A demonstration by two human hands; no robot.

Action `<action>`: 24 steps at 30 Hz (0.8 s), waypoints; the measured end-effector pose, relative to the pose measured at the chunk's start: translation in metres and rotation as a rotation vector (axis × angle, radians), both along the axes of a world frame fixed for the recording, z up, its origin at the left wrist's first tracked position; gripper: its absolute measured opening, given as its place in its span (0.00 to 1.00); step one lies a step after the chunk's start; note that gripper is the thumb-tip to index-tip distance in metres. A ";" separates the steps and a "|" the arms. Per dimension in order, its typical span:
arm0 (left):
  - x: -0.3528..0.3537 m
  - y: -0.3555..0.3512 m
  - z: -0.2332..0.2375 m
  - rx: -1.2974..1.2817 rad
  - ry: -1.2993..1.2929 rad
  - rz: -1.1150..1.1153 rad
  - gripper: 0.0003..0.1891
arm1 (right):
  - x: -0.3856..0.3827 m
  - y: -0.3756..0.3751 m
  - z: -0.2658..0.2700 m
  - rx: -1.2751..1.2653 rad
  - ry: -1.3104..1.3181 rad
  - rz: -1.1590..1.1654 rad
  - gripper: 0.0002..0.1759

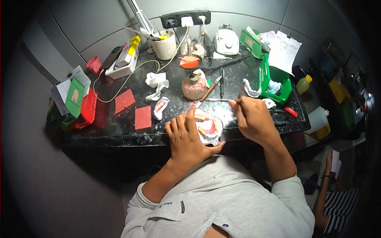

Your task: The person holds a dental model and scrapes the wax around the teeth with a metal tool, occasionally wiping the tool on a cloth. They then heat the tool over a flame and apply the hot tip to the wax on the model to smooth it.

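At the bench's front edge, my left hand (188, 139) is wrapped round a white plaster dental model (214, 139) with red wax and yellowish teeth on it. To the right of the model, my right hand (256, 119) is closed in a pinch near the handle end of a thin metal tool (216, 99), whose other end points left. Just behind that hand stands another plaster model (252, 91). A glass burner (194, 87) with pink bits sits behind the held model, beside a brown-handled knife (210, 89) and a black pen-like tool (222, 85).
Pink wax sheets (143, 118), crumpled tissue (157, 84) and a red open box (89, 109) lie left. A green box (278, 85), a red lighter-like item (291, 111) and a white machine (227, 42) stand right. Another person's arm (325, 180) shows lower right.
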State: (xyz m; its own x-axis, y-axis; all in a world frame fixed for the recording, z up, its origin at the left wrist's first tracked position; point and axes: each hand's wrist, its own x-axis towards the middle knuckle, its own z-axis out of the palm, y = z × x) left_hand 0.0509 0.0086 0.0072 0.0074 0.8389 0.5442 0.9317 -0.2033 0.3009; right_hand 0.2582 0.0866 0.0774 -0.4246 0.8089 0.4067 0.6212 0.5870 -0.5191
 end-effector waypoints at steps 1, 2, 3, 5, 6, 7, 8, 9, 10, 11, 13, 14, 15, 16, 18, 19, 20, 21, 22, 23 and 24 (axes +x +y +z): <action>0.000 0.000 0.000 0.017 -0.010 -0.011 0.69 | 0.002 0.000 0.002 0.005 0.006 -0.004 0.14; 0.000 -0.001 0.002 0.006 -0.020 -0.016 0.69 | 0.006 0.000 0.004 -0.031 -0.144 -0.042 0.15; -0.001 0.000 0.001 0.013 -0.013 -0.020 0.69 | 0.011 0.001 0.005 -0.068 -0.294 -0.082 0.17; -0.003 0.002 0.000 0.052 -0.042 -0.055 0.68 | 0.020 0.006 -0.006 -0.035 -0.368 -0.071 0.18; -0.003 0.001 0.002 0.055 -0.045 -0.069 0.67 | 0.023 0.006 -0.008 -0.029 -0.350 -0.056 0.18; -0.003 0.002 0.003 0.064 -0.033 -0.076 0.67 | 0.025 0.007 -0.011 -0.021 -0.332 -0.040 0.17; -0.004 0.004 0.003 0.080 -0.059 -0.117 0.67 | 0.027 0.005 -0.012 0.019 -0.201 -0.083 0.19; -0.005 0.005 0.005 0.096 -0.086 -0.157 0.66 | 0.033 0.005 -0.008 0.030 -0.190 -0.090 0.19; -0.004 0.007 0.007 0.090 -0.130 -0.189 0.63 | 0.041 0.003 0.001 0.011 -0.128 -0.087 0.19; -0.003 0.009 0.010 0.100 -0.123 -0.193 0.63 | 0.049 0.000 0.011 -0.008 -0.068 -0.082 0.20; 0.002 0.012 0.016 0.172 -0.087 -0.250 0.61 | 0.067 -0.007 0.022 -0.097 -0.029 -0.037 0.19; 0.007 0.014 0.022 0.199 -0.094 -0.287 0.58 | 0.076 -0.011 0.020 -0.198 0.078 0.047 0.20; 0.015 0.017 0.030 0.215 -0.136 -0.335 0.57 | 0.087 -0.015 0.017 -0.300 0.180 0.136 0.21; 0.024 0.021 0.037 0.234 -0.159 -0.413 0.57 | 0.099 -0.017 0.006 -0.453 0.235 0.169 0.27; 0.044 0.026 0.055 0.246 -0.235 -0.555 0.57 | 0.121 -0.023 -0.016 -0.819 0.571 0.265 0.34; 0.058 0.028 0.063 0.239 -0.288 -0.621 0.56 | 0.131 -0.029 -0.025 -0.924 0.709 0.343 0.37; 0.073 0.031 0.065 0.250 -0.343 -0.713 0.57 | 0.146 -0.036 -0.033 -1.004 0.828 0.335 0.39; 0.089 0.036 0.066 0.262 -0.399 -0.805 0.57 | 0.157 -0.045 -0.040 -1.088 0.945 0.319 0.42; 0.102 0.034 0.070 0.185 -0.360 -0.821 0.58 | 0.160 -0.060 -0.038 -1.021 1.034 0.223 0.39; 0.115 0.032 0.071 0.104 -0.324 -0.840 0.59 | 0.166 -0.077 -0.038 -0.949 1.124 0.123 0.37; 0.128 0.032 0.066 0.079 -0.298 -0.888 0.61 | 0.171 -0.088 -0.046 -0.873 1.159 0.083 0.36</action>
State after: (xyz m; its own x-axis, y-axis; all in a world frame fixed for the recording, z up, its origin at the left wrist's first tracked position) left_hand 0.1789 0.0401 0.0737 0.4783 0.5535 0.6818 0.3125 -0.8328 0.4569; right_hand 0.4296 -0.0015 0.0315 -0.2630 0.9634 -0.0525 -0.4062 -0.1599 -0.8997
